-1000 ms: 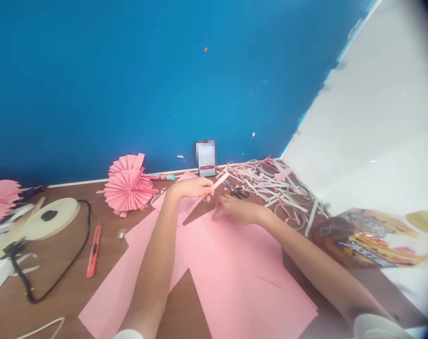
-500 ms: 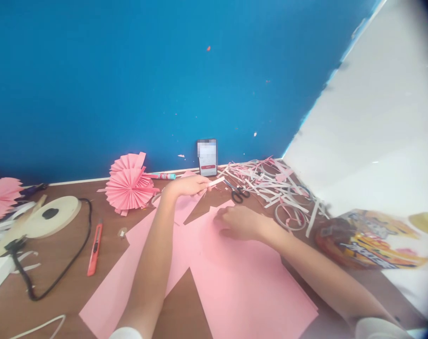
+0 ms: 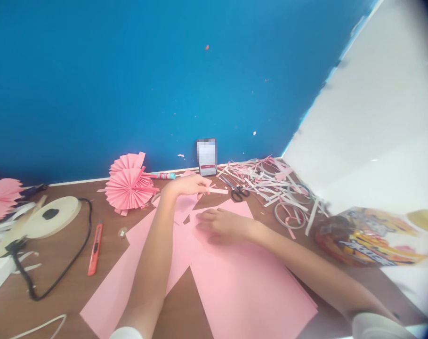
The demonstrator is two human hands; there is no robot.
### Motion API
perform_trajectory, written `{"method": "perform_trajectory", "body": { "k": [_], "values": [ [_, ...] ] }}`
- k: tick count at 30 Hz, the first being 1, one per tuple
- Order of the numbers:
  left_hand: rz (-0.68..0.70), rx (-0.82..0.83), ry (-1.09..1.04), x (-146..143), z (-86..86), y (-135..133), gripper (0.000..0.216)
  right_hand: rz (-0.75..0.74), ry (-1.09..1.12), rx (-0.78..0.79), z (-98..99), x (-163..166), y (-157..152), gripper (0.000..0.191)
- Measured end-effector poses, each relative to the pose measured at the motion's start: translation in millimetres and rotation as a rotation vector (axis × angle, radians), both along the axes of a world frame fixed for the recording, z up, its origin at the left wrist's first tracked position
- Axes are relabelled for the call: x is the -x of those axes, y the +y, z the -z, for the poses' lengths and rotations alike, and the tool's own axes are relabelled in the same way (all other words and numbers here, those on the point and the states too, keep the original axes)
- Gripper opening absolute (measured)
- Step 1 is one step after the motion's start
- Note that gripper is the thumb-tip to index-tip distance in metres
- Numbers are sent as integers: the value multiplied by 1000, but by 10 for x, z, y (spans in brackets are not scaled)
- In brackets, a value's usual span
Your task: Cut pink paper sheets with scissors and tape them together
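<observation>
My left hand point(image 3: 188, 184) is pinched on a thin pale paper strip point(image 3: 219, 190) that sticks out to the right, near the far side of the table. My right hand point(image 3: 219, 225) lies with fingers stretched flat on a pink paper sheet point(image 3: 249, 282), pressing its upper part. A second pink sheet point(image 3: 129, 278) lies under my left forearm. Black scissors point(image 3: 238, 192) rest just beyond the strip's end.
A heap of cut paper strips point(image 3: 273, 181) fills the back right. Pink paper fans point(image 3: 129, 188) stand by the blue wall, a phone point(image 3: 207, 157) leaning behind. An orange cutter point(image 3: 94, 247), tape roll point(image 3: 53, 215), black cable point(image 3: 58, 278) and snack bag point(image 3: 365, 240) lie around.
My right hand slid left and toward me across the pink sheet. My left hand lowered the strip from tilted upward to nearly level.
</observation>
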State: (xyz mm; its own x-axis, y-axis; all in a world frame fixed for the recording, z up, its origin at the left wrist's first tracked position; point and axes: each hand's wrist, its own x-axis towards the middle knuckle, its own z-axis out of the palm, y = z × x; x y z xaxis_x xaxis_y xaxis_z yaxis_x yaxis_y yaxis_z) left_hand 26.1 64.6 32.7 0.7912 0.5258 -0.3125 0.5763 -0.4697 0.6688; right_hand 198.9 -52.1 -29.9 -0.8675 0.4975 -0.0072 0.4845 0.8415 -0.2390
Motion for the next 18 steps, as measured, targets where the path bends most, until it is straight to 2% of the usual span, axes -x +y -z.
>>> {"method": "perform_trajectory", "body": {
  "k": [2,4,6,8,10,12,14,18],
  "values": [
    [-2,29,6,4,13,9,28,-30,64,30,-34,10,29,41],
    [-15,45,9,4,20,9,30,54,131,55,-122,-1,66,29],
    [-21,52,3,-2,16,-1,31,266,210,51,-244,-49,122,19],
    [-19,61,-13,-18,1,-20,33,518,309,-11,-359,-140,197,20],
    [-18,78,-27,-45,-24,-45,36,667,361,-13,-429,-254,282,18],
    [-14,100,-36,-85,-50,-71,38,711,395,18,-434,-358,362,18],
    [-4,124,-52,-128,-65,-90,38,713,454,48,-389,-428,426,28],
    [-24,168,-61,-175,-47,-98,33,620,533,360,-266,-468,511,32]
  ]
}}
